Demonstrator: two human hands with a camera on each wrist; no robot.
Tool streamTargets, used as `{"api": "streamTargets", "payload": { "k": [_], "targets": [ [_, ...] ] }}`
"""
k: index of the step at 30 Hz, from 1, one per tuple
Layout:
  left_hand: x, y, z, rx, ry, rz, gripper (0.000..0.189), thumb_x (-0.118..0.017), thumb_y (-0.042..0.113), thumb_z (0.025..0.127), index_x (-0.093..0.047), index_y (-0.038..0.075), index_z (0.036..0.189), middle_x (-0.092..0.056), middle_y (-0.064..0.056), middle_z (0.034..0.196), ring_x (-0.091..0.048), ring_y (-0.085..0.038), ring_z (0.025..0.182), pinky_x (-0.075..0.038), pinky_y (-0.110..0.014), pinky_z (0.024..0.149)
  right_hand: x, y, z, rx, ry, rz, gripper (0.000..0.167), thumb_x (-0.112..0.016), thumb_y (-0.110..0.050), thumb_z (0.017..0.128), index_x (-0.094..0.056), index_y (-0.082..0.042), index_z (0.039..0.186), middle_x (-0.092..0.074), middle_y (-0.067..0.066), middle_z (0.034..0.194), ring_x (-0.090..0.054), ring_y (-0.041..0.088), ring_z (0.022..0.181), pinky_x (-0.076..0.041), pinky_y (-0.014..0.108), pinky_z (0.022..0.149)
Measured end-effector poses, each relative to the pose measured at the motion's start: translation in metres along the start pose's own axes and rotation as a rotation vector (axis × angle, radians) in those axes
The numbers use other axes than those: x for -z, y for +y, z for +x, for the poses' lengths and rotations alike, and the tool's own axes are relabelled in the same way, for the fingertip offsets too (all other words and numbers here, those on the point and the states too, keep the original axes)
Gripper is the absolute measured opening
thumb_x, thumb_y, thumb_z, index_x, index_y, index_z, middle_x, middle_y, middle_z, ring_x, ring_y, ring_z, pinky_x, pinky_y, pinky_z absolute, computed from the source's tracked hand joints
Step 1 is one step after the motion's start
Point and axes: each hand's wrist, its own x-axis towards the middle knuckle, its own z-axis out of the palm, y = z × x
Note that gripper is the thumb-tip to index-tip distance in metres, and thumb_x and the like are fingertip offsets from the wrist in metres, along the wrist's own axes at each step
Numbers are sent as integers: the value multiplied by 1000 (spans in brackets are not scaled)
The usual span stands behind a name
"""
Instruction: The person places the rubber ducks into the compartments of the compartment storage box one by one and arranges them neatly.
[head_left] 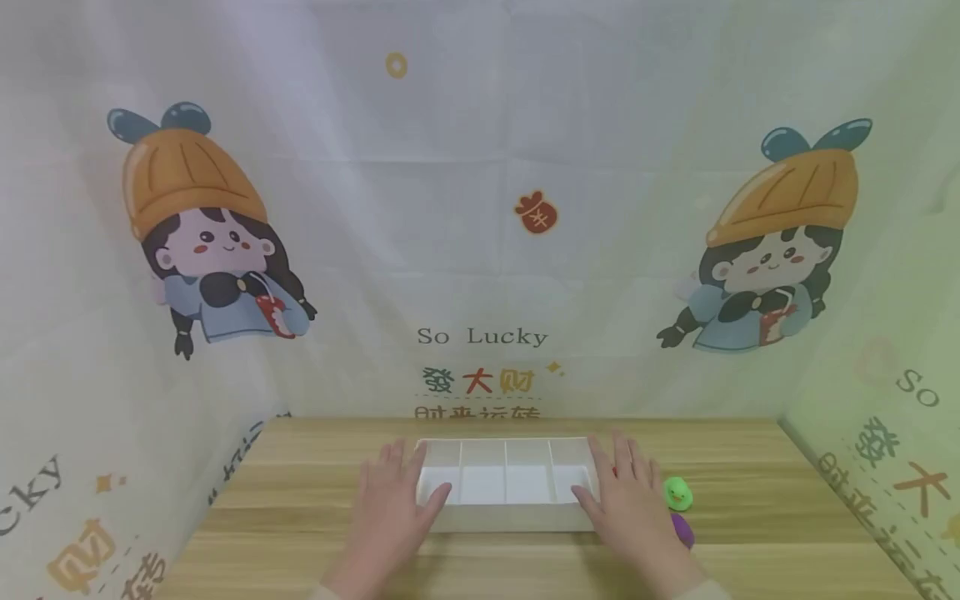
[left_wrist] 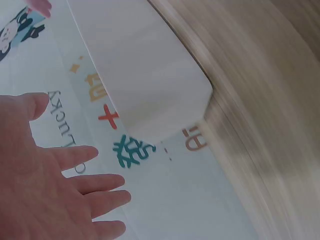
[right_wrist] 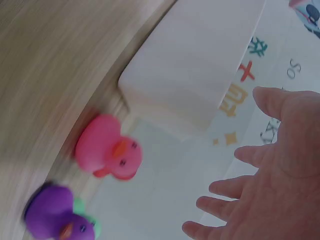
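Lt. beige slv cuffs [head_left: 703,591], L+R

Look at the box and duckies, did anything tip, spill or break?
Nothing stands out. The white box sits straight between the left hand and the right hand, and the pink duck, purple duck and green duck look upright to its right. I see no spill or break.

The white box [head_left: 510,518] looks like hard plastic, smooth and dull, with flat sides. Around three o'clock from it, the green duck [head_left: 677,493], purple duck [right_wrist: 47,210] and pink duck [right_wrist: 95,150] look smooth, like rubber or plastic; I can't tell which. The tabletop [head_left: 315,475] looks like smooth wood with streaky lines. At twelve o'clock hangs a cloth [head_left: 450,250], creased and not shiny, with flat printed pictures.
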Motion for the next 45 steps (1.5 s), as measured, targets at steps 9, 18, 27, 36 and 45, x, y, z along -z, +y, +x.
{"api": "streamTargets", "payload": {
  "k": [9, 18, 27, 36, 45],
  "targets": [
    [15, -31, -2, -16, -12, 0, 68, -57, 54, 102, -51, 7, 151, -39, -29, 160, -32, -51, 151, -15, -79, 121, 8, 30, -6, -7, 12, -44, 69, -71, -38, 97, -45, -7, 153, -39, 29, 159, -41, 52, 142, -33, 81, 110],
    [20, -52, -7, -57, -119, -116, 62, -54, 41, 107, -42, 6, 156, -35, -19, 165, -33, -44, 153, -15, -72, 124, 17, 58, -19, 43, 62, -10, 62, -78, -37, 91, -57, -12, 144, -48, 26, 154, -51, 51, 133, -36, 73, 103],
    [15, -67, -9, -158, -97, -189, 56, -63, 35, 103, -50, 8, 151, -46, -13, 160, -46, -38, 146, -36, -59, 122, 12, 88, -39, 13, 46, 129, 56, -87, -26, 83, -67, -15, 133, -59, 19, 145, -54, 50, 130, -37, 77, 98],
    [9, -70, 1, -212, -66, -193, 49, -68, 24, 100, -57, 10, 146, -55, -10, 153, -52, -34, 141, -40, -55, 120, 17, 109, -45, -40, -18, 121, 51, -90, -26, 76, -72, -15, 122, -68, 15, 133, -60, 46, 124, -41, 78, 94],
    [4, -65, 3, -245, -51, -201, 46, -69, 18, 99, -59, 5, 142, -59, -12, 149, -55, -36, 138, -43, -55, 118, 22, 113, -46, -73, -61, 133, 48, -90, -23, 74, -74, -18, 118, -70, 15, 130, -63, 45, 122, -40, 77, 95]
  ]
}}
